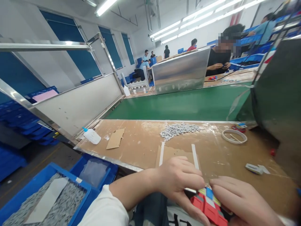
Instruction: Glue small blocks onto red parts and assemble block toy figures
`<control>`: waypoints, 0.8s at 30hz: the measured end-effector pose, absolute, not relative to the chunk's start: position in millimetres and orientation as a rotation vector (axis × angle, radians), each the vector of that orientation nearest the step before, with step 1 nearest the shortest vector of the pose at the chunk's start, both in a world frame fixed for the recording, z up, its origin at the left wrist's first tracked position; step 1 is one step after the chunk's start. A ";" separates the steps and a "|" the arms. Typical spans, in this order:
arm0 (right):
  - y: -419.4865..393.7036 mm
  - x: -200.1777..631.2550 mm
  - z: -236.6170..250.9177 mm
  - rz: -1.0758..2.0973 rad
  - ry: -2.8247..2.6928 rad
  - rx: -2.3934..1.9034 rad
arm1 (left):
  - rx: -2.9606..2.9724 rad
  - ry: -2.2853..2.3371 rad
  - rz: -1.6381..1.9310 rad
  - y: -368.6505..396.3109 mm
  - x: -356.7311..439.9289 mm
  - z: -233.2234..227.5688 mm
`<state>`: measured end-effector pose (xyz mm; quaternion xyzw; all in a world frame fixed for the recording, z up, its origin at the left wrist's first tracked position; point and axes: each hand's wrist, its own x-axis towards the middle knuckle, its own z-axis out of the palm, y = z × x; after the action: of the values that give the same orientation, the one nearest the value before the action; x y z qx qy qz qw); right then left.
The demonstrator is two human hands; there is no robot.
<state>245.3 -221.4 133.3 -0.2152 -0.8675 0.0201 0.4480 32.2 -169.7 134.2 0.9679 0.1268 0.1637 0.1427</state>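
Both my hands meet at the bottom of the head view over a small red part (208,207) with blue, yellow and white patches on its top. My left hand (182,180) pinches its upper left edge with the fingertips. My right hand (237,196) grips it from the right side, thumb along its top. The part sits just off the near edge of the brown worktable (141,147), above my lap. A pile of several small grey pieces (178,129) lies on the table beyond my hands.
A glue bottle (92,136), a cardboard scrap (115,138) and a tape ring (234,136) lie on the worktable. A green conveyor belt (178,105) runs behind it. Blue bins (50,197) with grey pieces stand at lower left. Other people work at far tables.
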 end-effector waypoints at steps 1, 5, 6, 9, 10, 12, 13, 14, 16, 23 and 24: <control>-222.0 243.5 138.0 0.056 -2.172 -0.533 | 2.773 0.385 0.481 -170.0 32.0 131.0; -223.0 236.7 148.7 0.071 -2.168 -0.545 | 2.680 0.423 0.623 -172.9 29.5 121.5; -223.2 235.5 149.1 0.079 -2.156 -0.553 | 2.663 0.424 0.661 -174.2 28.8 120.6; -223.6 233.1 147.4 0.111 -2.141 -0.577 | 2.633 0.438 0.719 -178.2 27.6 121.3; -223.6 232.7 146.3 0.122 -2.133 -0.579 | 2.618 0.449 0.728 -179.3 27.6 122.4; -223.4 232.4 143.7 0.145 -2.116 -0.576 | 2.572 0.460 0.761 -181.0 28.0 125.1; -223.2 232.4 142.4 0.159 -2.110 -0.569 | 2.544 0.459 0.789 -181.6 28.3 126.5; -222.8 232.4 141.2 0.174 -2.107 -0.564 | 2.520 0.457 0.821 -182.1 28.6 127.8; -222.0 232.8 138.9 0.205 -2.107 -0.567 | 2.484 0.451 0.867 -183.1 29.1 130.3; -218.1 231.6 126.0 0.352 -2.076 -0.598 | 2.436 0.478 0.876 -189.7 29.5 138.1; -216.9 231.1 123.8 0.368 -2.061 -0.597 | 2.420 0.487 0.914 -190.3 29.6 139.0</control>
<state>231.1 -216.9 123.8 -0.2431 -0.8386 0.1498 0.4638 29.6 -190.3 139.0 0.8896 0.1790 0.3362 0.2521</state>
